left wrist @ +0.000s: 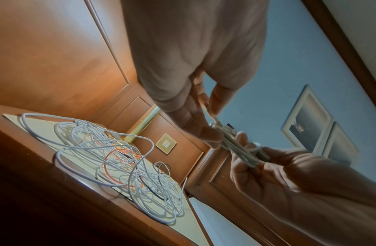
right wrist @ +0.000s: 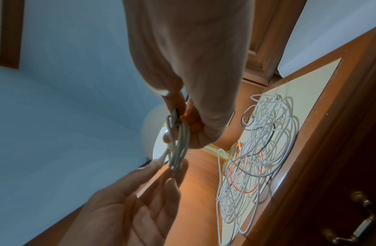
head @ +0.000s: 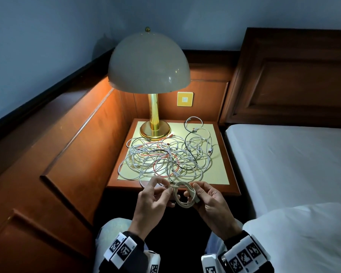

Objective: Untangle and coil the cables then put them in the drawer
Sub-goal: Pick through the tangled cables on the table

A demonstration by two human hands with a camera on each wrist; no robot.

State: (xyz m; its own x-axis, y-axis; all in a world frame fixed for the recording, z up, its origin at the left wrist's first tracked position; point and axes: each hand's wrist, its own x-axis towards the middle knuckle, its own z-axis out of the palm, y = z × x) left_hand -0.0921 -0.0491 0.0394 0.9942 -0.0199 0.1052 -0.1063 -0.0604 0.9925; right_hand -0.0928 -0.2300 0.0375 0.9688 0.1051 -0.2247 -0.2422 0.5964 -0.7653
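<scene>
A small coil of white cable (head: 182, 198) hangs between both hands in front of the nightstand's near edge. My right hand (head: 198, 195) grips the coil (right wrist: 179, 141) together with its plug. My left hand (head: 162, 187) pinches the cable's free end (left wrist: 214, 118) between thumb and forefinger, just left of the coil. A tangled heap of white, orange and black cables (head: 165, 156) covers the nightstand top (head: 219, 170). The heap also shows in the wrist views as a cable tangle (left wrist: 124, 164) and a cable pile (right wrist: 258, 149). The drawer front with its metal handle (right wrist: 359, 221) is shut.
A brass lamp (head: 154, 119) with a white dome shade stands at the back left of the nightstand. Wood panelling runs along the left, with a wall switch (head: 185, 99) behind. A bed with a white sheet (head: 291, 162) and a pillow (head: 307, 239) lies to the right.
</scene>
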